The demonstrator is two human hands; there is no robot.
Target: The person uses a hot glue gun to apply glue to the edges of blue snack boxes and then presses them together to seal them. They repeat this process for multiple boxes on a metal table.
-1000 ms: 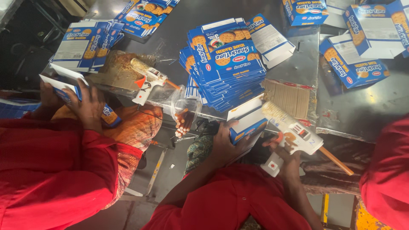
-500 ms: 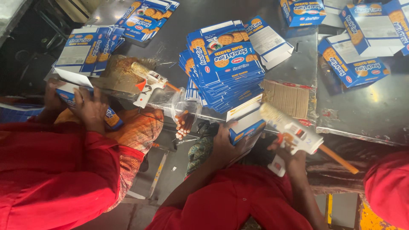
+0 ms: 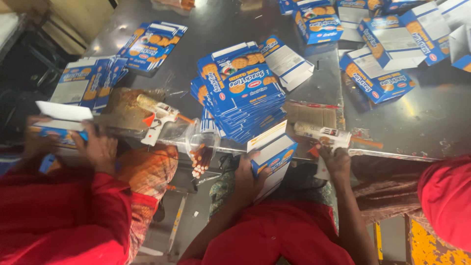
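Observation:
My left hand (image 3: 244, 172) grips a folded blue biscuit carton (image 3: 273, 153) with a white flap, held upright just below the metal table's front edge (image 3: 392, 153). My right hand (image 3: 337, 160) is closed around the handle of a white glue gun (image 3: 324, 133). The gun lies across the table edge with its orange tip pointing right. A tall stack of flat blue cartons (image 3: 241, 91) rises just behind the carton I hold. A cardboard scrap (image 3: 314, 115) lies beside the gun.
A co-worker in red at the left holds another carton (image 3: 61, 122) in both hands. A second glue gun (image 3: 158, 118) rests on a brown sheet near them. Assembled and flat cartons (image 3: 382, 73) cover the far table. A red-clad person (image 3: 449, 201) stands at the right.
My right hand has brought the glue gun up onto the table edge, closer to the carton. The co-worker's carton has shifted left and lifted a little.

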